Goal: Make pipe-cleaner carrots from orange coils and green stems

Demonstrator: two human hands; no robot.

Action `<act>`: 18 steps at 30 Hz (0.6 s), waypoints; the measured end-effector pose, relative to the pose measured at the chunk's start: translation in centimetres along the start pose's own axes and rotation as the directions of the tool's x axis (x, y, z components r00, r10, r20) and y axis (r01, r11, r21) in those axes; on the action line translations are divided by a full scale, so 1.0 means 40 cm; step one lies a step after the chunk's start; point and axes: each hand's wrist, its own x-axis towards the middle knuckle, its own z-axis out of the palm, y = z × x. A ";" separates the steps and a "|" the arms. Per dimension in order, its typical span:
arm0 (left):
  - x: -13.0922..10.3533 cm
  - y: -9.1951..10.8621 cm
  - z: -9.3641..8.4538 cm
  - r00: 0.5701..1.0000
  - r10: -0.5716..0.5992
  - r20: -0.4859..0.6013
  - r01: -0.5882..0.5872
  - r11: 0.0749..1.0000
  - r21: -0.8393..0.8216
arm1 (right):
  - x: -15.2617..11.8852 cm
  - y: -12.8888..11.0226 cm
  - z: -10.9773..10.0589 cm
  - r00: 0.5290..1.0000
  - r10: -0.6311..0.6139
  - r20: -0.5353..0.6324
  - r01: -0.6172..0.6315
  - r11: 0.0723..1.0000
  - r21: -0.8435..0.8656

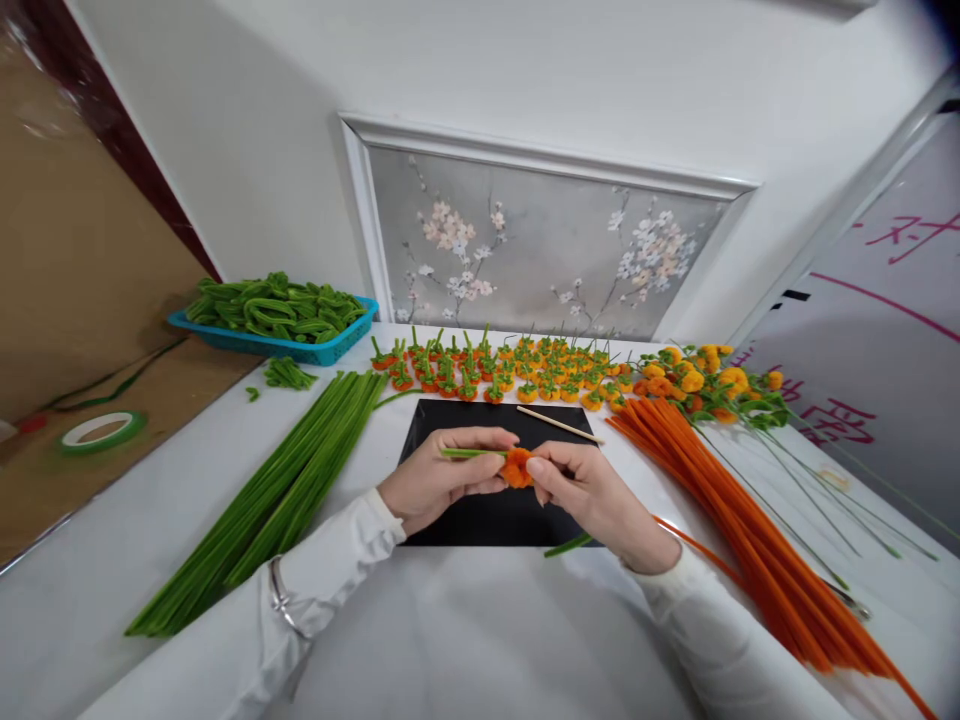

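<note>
Both hands meet above a black mat (465,520). Between them is a small orange pipe-cleaner flower (517,467) with a green stem (466,453) pointing left. My left hand (448,472) is closed around the stem side, its thumb along the stem. My right hand (589,490) pinches the flower's right edge between thumb and fingers. A thin wooden stick (559,424) lies at the mat's back right. Under my right wrist, a short green pipe cleaner (568,545) pokes out at the mat's front edge.
Green pipe cleaners (277,500) lie left, orange ones (735,520) right. Several rows of small orange and yellow flowers (547,372) stand behind the mat. A blue basket (330,350) holds green pieces. Finished-looking stemmed flowers (694,380) lie back right; green tape (103,432) is far left.
</note>
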 end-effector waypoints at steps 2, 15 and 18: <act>-0.002 0.033 -0.017 0.997 0.062 0.041 -0.067 0.989 0.133 | 0.001 0.000 -0.010 0.999 0.017 -0.029 -0.019 0.998 -0.057; -0.011 0.004 0.041 0.983 -0.115 0.142 0.045 0.907 0.420 | -0.002 0.010 0.006 0.993 -0.086 0.085 0.106 0.954 -0.281; -0.009 0.003 0.043 0.984 -0.120 0.131 0.054 0.905 0.422 | -0.001 0.014 0.007 0.996 -0.093 0.018 0.093 0.940 -0.327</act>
